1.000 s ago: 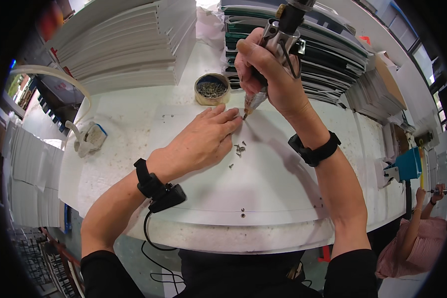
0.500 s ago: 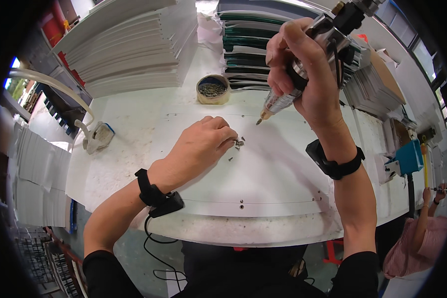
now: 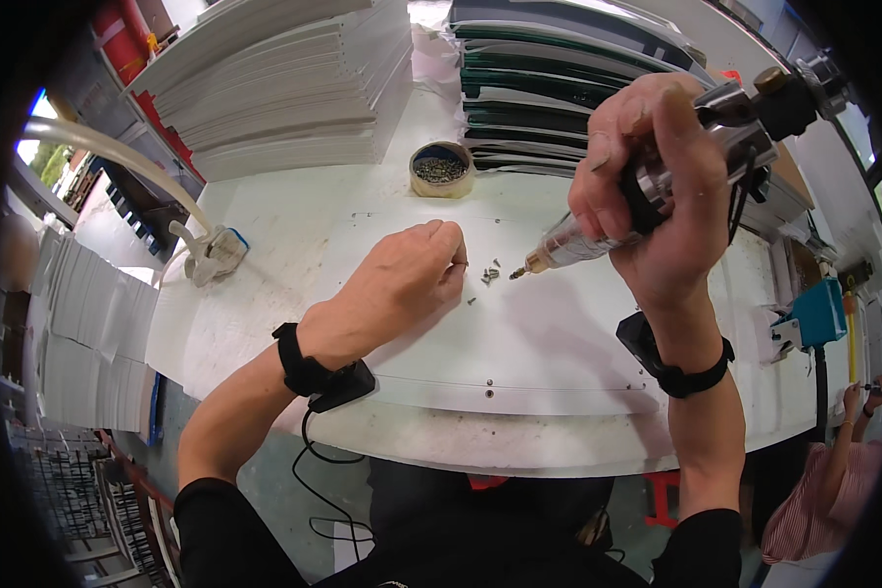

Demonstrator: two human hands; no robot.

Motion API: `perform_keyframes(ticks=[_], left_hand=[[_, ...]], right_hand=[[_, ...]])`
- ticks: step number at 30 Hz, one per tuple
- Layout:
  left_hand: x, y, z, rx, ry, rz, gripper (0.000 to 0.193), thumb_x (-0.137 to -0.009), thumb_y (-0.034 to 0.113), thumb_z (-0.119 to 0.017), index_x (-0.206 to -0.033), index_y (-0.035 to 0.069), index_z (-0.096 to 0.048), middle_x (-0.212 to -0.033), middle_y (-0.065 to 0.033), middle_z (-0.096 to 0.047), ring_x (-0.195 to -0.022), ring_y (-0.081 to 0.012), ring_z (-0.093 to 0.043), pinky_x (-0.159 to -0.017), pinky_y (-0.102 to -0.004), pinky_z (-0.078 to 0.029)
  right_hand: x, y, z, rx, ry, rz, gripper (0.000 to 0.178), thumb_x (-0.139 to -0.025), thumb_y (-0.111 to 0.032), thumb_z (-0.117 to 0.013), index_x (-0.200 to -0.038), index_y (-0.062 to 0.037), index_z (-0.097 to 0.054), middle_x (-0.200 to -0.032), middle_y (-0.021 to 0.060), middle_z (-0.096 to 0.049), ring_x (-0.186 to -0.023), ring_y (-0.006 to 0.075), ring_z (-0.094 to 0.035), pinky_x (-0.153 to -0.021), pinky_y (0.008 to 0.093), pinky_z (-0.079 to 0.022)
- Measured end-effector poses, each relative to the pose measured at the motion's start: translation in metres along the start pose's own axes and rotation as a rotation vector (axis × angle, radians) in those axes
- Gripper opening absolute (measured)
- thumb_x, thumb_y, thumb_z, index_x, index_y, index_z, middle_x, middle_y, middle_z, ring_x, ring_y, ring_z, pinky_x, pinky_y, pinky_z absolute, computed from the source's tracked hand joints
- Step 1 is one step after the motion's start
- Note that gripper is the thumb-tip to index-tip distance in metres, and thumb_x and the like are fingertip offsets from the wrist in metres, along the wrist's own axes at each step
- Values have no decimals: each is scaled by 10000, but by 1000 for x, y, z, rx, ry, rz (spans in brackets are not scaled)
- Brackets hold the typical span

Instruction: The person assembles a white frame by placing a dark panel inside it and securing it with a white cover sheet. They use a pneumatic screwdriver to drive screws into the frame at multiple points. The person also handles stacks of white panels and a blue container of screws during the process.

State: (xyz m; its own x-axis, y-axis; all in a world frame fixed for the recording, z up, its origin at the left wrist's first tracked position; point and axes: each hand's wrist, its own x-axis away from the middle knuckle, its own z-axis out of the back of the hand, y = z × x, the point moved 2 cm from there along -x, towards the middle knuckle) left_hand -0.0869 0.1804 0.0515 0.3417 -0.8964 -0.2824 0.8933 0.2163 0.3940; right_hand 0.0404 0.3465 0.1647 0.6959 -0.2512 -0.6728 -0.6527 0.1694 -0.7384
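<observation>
My right hand (image 3: 657, 186) is wrapped around a power screwdriver (image 3: 573, 245) with a clear nose. Its brass-coloured tip points down and left, just right of a small pile of screws (image 3: 491, 275). The screws lie loose on a flat white panel (image 3: 421, 338), and a single screw (image 3: 471, 301) sits apart, nearer to me. Left of the pile, my left hand (image 3: 397, 274) is closed with thumb and fingertips together; whatever they pinch is hidden. A round tub (image 3: 442, 186) of screws stands beyond the panel.
Tall stacks of white sheets (image 3: 274, 98) and dark green-edged panels (image 3: 529, 88) line the table's far side. A pale hose (image 3: 118, 147) arches over the left, near a small holder (image 3: 216, 257). A teal box (image 3: 818, 312) stands right; beyond it works another person (image 3: 823, 490).
The screwdriver has come down and its tip is now close to the screw pile. My left hand has drawn slightly away from the screws. The whole view has shifted a little.
</observation>
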Motion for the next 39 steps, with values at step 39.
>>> perform_keyframes(ticks=[39], left_hand=[[181, -22, 33, 586, 517, 424, 188, -940, -38, -683, -1103, 30, -619, -1038, -75, -713, -993, -182, -719, -928, -328, -557]], right_hand=[[-10, 28, -190, -474, -188, -200, 411, -1055, -437, -530, -905, -55, -554, -752, 88, -599, -429, 98, -459, -432, 278, -433]])
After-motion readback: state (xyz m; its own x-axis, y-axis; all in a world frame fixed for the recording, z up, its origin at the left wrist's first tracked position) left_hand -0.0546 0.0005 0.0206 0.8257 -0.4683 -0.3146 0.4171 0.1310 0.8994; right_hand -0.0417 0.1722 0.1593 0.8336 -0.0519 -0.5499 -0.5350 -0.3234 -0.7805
